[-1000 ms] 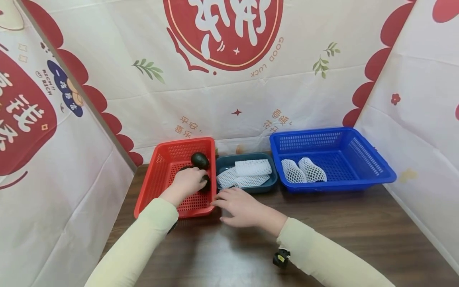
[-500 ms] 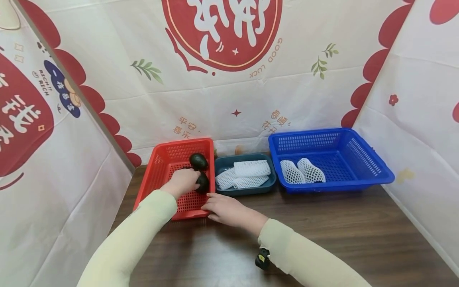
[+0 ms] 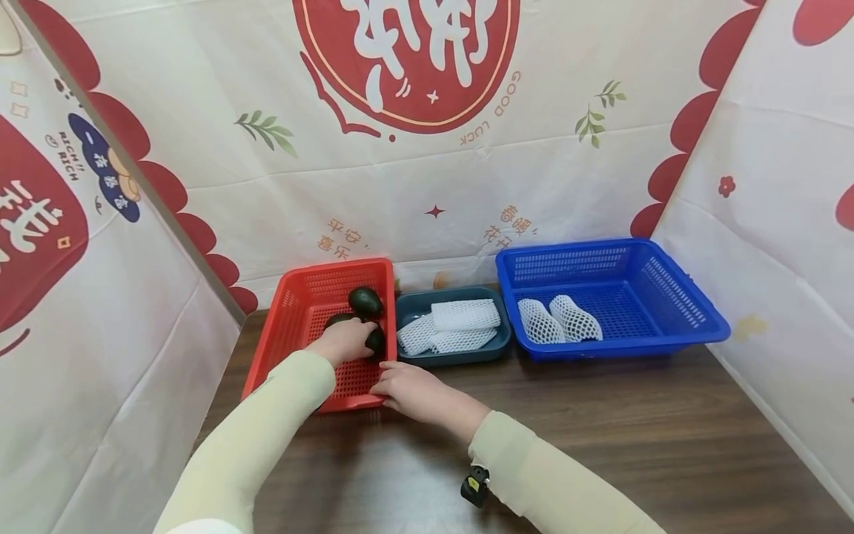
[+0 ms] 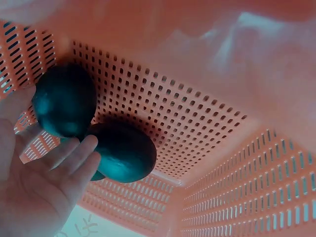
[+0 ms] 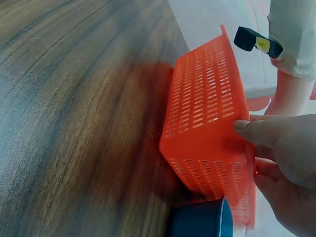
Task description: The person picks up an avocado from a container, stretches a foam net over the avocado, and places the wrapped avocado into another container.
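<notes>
My left hand reaches down into the red basket. Its thumb and fingers lie around a dark avocado near the basket's right wall. A second avocado sits against the fingertips in the left wrist view, and a third avocado lies behind the hand. My right hand grips the basket's near right corner, thumb on the outside of the rim and fingers over the inner side, as the right wrist view shows.
A dark teal tray holding white foam net sleeves stands right of the red basket. Farther right is a blue basket with two net-sleeved items inside. Fabric walls rise behind and on both sides of the wooden table.
My right hand has moved left from beside the red basket and taken hold of its near right corner. The left hand stays at the avocados with only a slight shift.
</notes>
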